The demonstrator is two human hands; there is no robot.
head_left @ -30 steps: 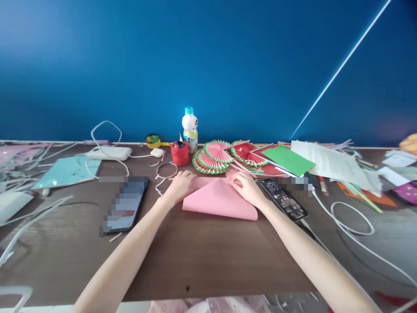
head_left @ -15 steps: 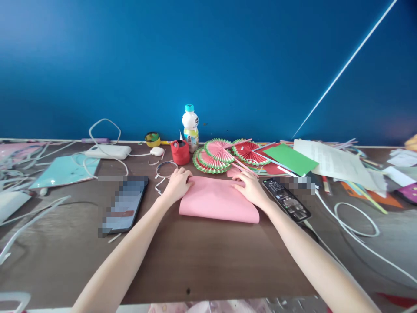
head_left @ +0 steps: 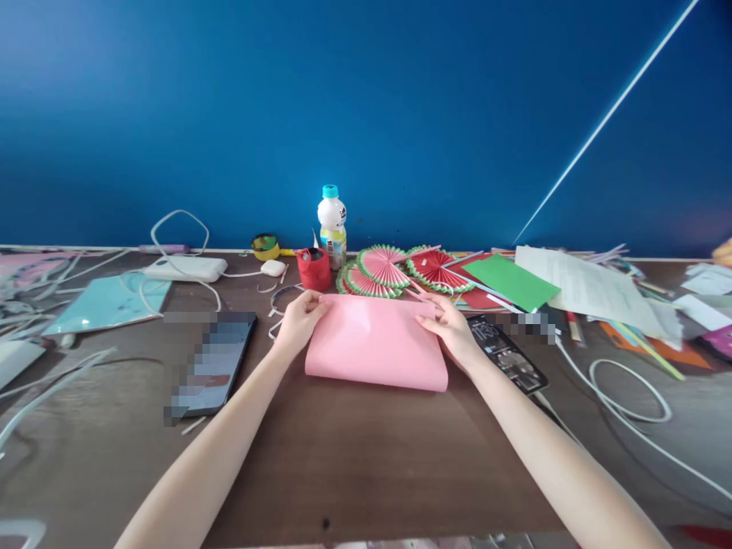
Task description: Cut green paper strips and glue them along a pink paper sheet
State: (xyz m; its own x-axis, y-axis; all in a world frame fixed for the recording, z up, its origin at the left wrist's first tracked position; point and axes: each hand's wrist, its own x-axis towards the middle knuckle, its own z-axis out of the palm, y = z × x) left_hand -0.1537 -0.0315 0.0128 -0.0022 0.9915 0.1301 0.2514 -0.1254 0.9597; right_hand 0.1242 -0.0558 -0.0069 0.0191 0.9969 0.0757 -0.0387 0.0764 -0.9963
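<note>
A pink sheet of paper, bent over on itself with a rounded near edge, lies in front of me on the brown table. My left hand pinches its far left corner between thumb and fingers. At the far right corner, my right hand grips the sheet, thumb on top and fingers behind. The far edge looks slightly raised between the hands. Folded pink, red and green paper fans lie just behind the sheet.
Phones lie at left and right. Behind stand a bottle and a red container. A green sheet, white papers and a white cable are at right, a light-blue packet at left.
Both hands now grip the far corners of the pink paper, where before they rested on it. Its far edge has come up a little, and the paper has shifted slightly left.
</note>
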